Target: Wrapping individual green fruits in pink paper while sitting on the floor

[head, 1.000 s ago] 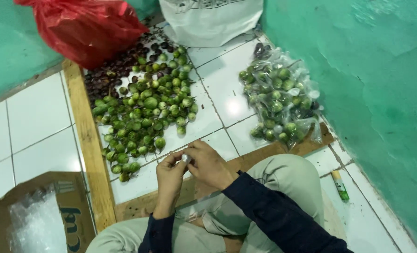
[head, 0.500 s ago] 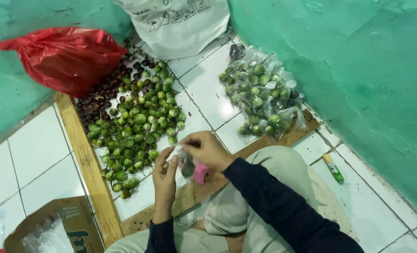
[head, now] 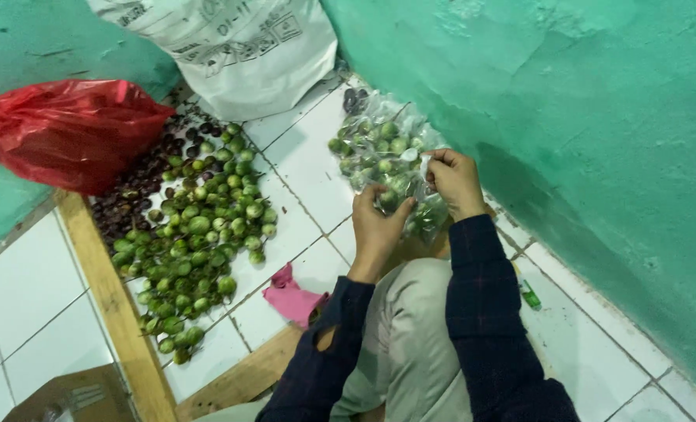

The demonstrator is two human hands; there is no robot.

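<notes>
My left hand [head: 381, 223] and my right hand [head: 453, 181] grip a small clear plastic bag of green round fruits [head: 414, 205], held over the heap of filled clear bags [head: 375, 148] by the green wall. The right hand pinches the bag's top, the left cups it from below. A loose pile of green round fruits [head: 196, 242] lies on the white tiled floor to my left, with dark purple ones [head: 141, 184] behind it.
A red plastic bag [head: 67, 129] and a white woven sack [head: 231, 47] lie at the back. A wooden frame [head: 117, 312] borders the fruit pile. A pink cloth [head: 293, 297] lies by my knee, a small green lighter [head: 529, 297] by the wall, a cardboard box [head: 74, 398] at lower left.
Both hands moved from in front of my knees to the right, over the heap of filled bags, carrying the small bag. The view turned right; the pink cloth now lies on the floor.
</notes>
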